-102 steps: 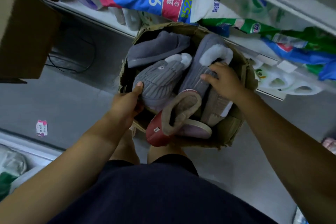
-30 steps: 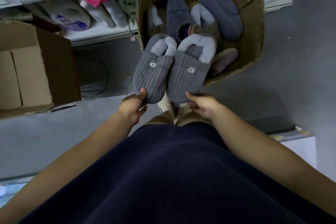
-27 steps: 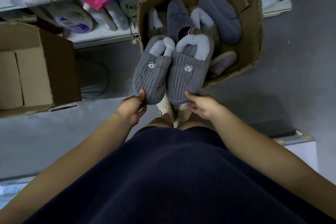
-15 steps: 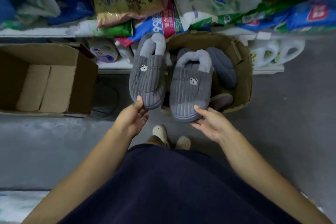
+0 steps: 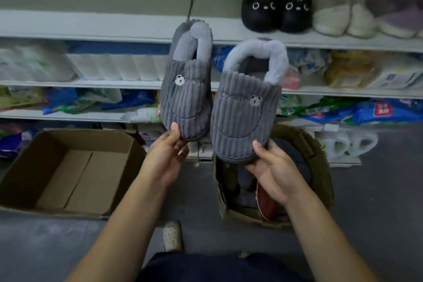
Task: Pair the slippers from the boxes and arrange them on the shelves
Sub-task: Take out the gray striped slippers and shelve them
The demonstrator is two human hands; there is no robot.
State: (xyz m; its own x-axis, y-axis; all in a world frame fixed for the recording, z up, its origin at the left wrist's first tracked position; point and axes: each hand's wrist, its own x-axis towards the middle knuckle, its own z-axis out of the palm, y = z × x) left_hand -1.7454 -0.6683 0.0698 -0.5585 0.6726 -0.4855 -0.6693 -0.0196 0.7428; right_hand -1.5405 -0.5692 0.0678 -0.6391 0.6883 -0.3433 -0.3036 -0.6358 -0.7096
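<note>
I hold a matching pair of grey ribbed slippers with small bear faces and pale fleece collars, raised in front of the shelves. My left hand (image 5: pixel 168 155) pinches the toe of the left slipper (image 5: pixel 186 89). My right hand (image 5: pixel 273 168) grips the toe of the right slipper (image 5: pixel 246 107) from below. Both heels point up toward the top shelf (image 5: pixel 114 30), whose left part is bare. Under my right hand stands the cardboard box (image 5: pixel 320 167) with more slippers in it, among them a dark red one (image 5: pixel 266 204).
On the top shelf at the right stand black cat-face slippers (image 5: pixel 275 10), a cream pair (image 5: pixel 341 19) and a purple-grey pair (image 5: pixel 398 18). Lower shelves hold packaged goods. An empty cardboard box (image 5: pixel 66 171) lies on the grey floor at the left. My shoe (image 5: pixel 172 234) shows below.
I lifted both grey slippers out of the box and raised them from knee height up toward the top shelf. My view tilted up, so the upper shelf with other pairs came into sight.
</note>
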